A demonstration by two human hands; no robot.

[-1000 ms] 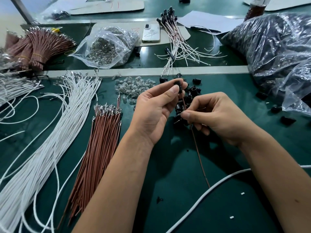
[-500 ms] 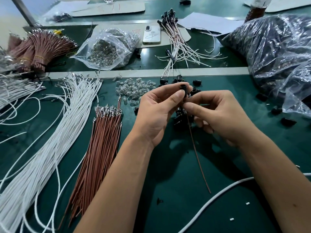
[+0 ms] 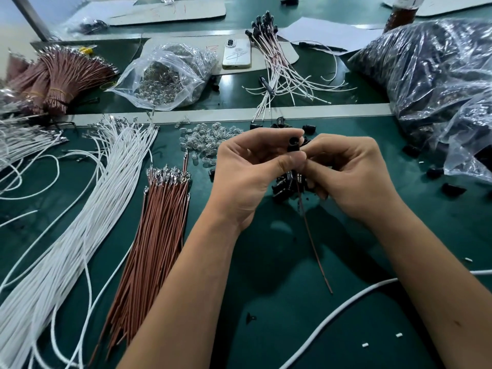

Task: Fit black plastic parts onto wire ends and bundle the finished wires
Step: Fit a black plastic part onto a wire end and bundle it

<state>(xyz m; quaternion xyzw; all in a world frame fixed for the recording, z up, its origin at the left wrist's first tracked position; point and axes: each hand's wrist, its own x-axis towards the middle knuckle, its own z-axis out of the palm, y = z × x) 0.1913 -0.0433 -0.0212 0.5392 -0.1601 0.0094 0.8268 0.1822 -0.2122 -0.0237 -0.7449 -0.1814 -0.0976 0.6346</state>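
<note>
Small black plastic cap (image 3: 293, 144) pinched at the fingertips of the left hand (image 3: 249, 173), above the green tabletop (image 3: 279, 262). Right hand (image 3: 348, 173) touching it fingertip to fingertip, pinching the upper end of a thin brown wire (image 3: 314, 243) that hangs from the cap down toward the viewer. Heap of loose black plastic caps (image 3: 285, 186) directly beneath the held cap. Left of the held cap, a pile of small clear glass bulbs (image 3: 205, 139), then a flat bundle of brown wires with metal terminals (image 3: 151, 230), then long white wires (image 3: 80, 214). Beyond the held cap, finished white wires with black ends (image 3: 277, 62), a white phone (image 3: 237, 53) and a clear bag of bulbs (image 3: 167, 75). Right of the held cap, a large plastic bag of dark parts (image 3: 436, 75).
</note>
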